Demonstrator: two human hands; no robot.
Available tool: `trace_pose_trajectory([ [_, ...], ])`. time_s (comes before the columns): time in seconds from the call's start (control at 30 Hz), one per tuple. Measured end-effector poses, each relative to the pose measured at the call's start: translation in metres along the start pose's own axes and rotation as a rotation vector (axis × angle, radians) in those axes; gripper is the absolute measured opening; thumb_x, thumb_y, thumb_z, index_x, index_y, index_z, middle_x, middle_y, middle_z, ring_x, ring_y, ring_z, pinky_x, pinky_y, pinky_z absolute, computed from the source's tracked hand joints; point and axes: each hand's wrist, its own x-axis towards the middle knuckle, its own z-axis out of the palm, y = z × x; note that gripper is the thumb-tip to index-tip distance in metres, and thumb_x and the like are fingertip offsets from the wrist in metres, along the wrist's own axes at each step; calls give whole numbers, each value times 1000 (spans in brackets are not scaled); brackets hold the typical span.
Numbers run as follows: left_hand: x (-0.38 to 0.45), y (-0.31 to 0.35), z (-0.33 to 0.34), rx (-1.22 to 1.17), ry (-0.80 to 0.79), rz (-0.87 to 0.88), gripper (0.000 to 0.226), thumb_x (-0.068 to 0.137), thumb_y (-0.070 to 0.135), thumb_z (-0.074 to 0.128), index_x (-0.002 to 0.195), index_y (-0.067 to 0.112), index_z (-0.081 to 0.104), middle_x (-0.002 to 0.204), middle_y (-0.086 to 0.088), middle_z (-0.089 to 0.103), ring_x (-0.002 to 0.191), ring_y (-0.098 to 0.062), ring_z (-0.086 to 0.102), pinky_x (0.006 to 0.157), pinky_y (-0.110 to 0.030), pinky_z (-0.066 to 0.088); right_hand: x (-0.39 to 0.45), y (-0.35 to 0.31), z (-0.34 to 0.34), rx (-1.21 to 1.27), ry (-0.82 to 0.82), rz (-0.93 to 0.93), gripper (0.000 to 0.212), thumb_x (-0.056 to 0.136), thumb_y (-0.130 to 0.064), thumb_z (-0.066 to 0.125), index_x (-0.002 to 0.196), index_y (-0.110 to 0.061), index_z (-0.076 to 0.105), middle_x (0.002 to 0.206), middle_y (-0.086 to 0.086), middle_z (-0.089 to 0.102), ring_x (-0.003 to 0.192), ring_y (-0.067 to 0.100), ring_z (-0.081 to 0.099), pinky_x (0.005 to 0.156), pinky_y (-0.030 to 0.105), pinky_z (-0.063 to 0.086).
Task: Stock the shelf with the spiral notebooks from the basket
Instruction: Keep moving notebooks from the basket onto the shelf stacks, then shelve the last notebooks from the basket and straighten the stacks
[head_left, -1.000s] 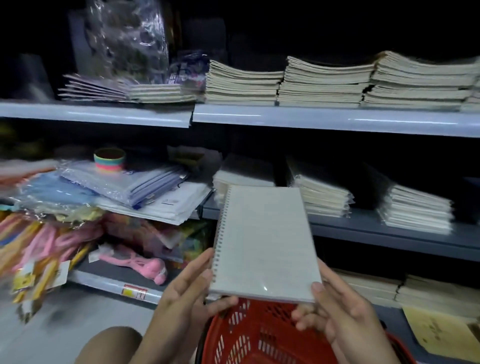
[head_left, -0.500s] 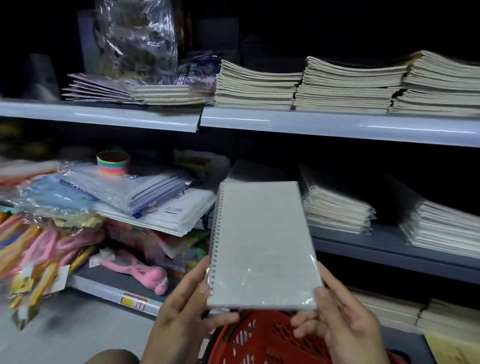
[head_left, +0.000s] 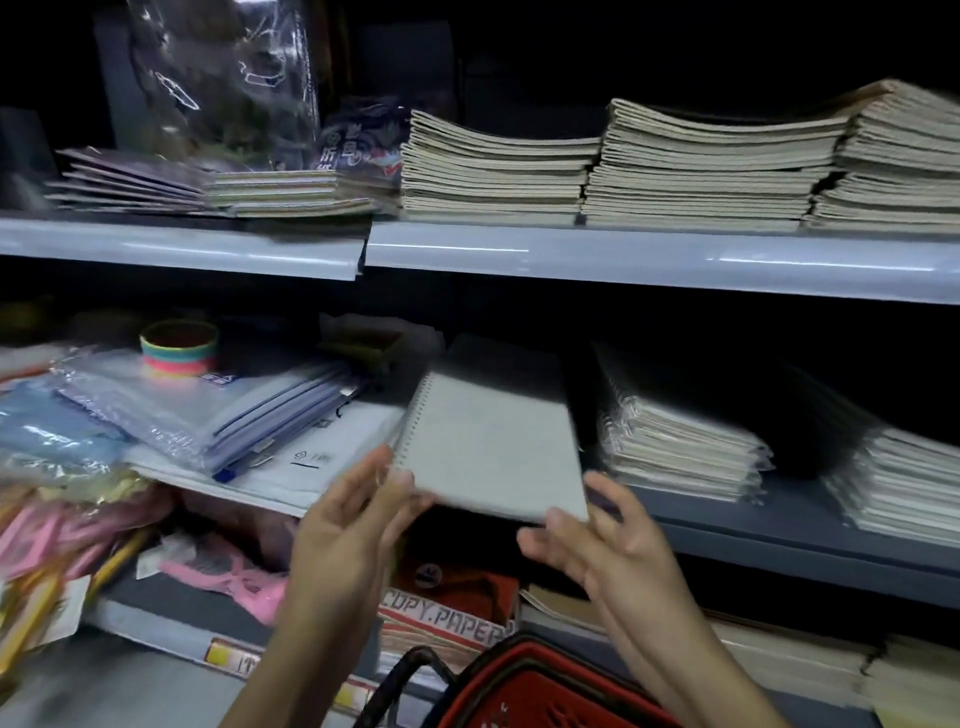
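A grey-covered spiral notebook (head_left: 493, 447) lies tilted, its coil on the left and its far end over a low stack (head_left: 498, 358) on the middle shelf (head_left: 779, 540). My left hand (head_left: 353, 519) pinches its near left corner by the coil. My right hand (head_left: 597, 535) holds the near right corner, one fingertip on the cover. The red basket (head_left: 545, 686) sits below my hands at the bottom edge; its inside is hidden.
More wrapped spiral notebook stacks (head_left: 675, 447) fill the middle shelf to the right. Plastic-bagged folders (head_left: 218, 410) and a rainbow spring toy (head_left: 179, 348) crowd the left. Thick notebook piles (head_left: 498, 171) line the top shelf. A copy paper pack (head_left: 447, 618) sits below.
Both hands have carried the notebook up and forward from above the basket and tipped it flatter, so its far end now reaches over the stack on the middle shelf.
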Motion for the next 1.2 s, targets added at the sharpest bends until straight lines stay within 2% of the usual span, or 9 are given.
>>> trace_pose_trajectory([
  [0.2, 16, -12, 2, 248, 134, 153, 38, 83, 5, 74, 120, 13, 69, 84, -8, 79, 72, -19, 76, 79, -37, 62, 18, 13, -2, -228, 160, -88, 39, 83, -2, 74, 118, -5, 57, 78, 17, 75, 64, 36, 73, 62, 36, 63],
  [0.33, 54, -19, 11, 423, 154, 264, 26, 81, 28, 80, 106, 33, 74, 108, -5, 73, 63, -8, 68, 67, -31, 60, 48, 14, 7, -198, 231, -132, 44, 88, -8, 71, 130, -6, 58, 71, 18, 72, 53, 28, 68, 48, 29, 57],
  [0.43, 85, -26, 22, 495, 157, 248, 31, 72, 49, 81, 101, 42, 75, 116, 1, 68, 90, -14, 72, 89, -46, 58, 75, 13, 14, -157, 288, -147, 44, 94, -7, 65, 136, -5, 54, 72, 21, 69, 48, 24, 65, 45, 28, 55],
  [0.57, 118, -39, 29, 503, 153, 229, 40, 63, 61, 77, 101, 50, 72, 117, 3, 68, 105, -23, 69, 93, -50, 56, 99, 13, 16, -161, 339, -169, 41, 95, -7, 64, 135, -4, 56, 76, 25, 69, 49, 26, 65, 46, 30, 56],
  [0.77, 114, -35, 33, 481, 108, 204, 43, 69, 56, 79, 109, 47, 69, 127, 11, 60, 105, -13, 67, 91, -43, 58, 103, 14, 11, -176, 349, -164, 41, 94, -14, 67, 133, -9, 59, 71, 20, 70, 51, 28, 66, 47, 31, 57],
  [0.9, 70, -22, 23, 498, 109, 137, 48, 82, 46, 76, 126, 38, 60, 131, 7, 53, 90, -13, 68, 62, -20, 55, 64, 5, -4, -233, 250, -167, 42, 93, -20, 68, 133, -17, 56, 73, 18, 71, 57, 32, 69, 50, 34, 58],
  [1.07, -6, -44, 0, 539, 37, -22, 21, 89, 21, 72, 109, 17, 71, 93, -3, 65, 56, 0, 60, 50, -19, 52, -13, 15, -51, -342, 176, 40, 11, 97, -16, 61, 101, -8, 68, 70, 24, 67, 50, 31, 65, 47, 36, 58],
  [1.13, -37, -71, -9, 589, -32, -187, 5, 89, 15, 71, 93, 18, 72, 79, -5, 63, 55, -8, 58, 54, -24, 50, -42, 36, -76, -382, 158, 176, 13, 99, -12, 56, 94, -6, 66, 65, 21, 64, 46, 27, 61, 43, 34, 55],
  [1.2, -62, -106, -19, 667, -119, -377, 13, 91, 7, 67, 83, 17, 71, 77, -8, 61, 60, -14, 55, 60, -26, 48, -69, 64, -103, -481, 139, 296, 16, 100, -11, 53, 93, -5, 66, 65, 17, 64, 47, 26, 60, 43, 32, 54],
])
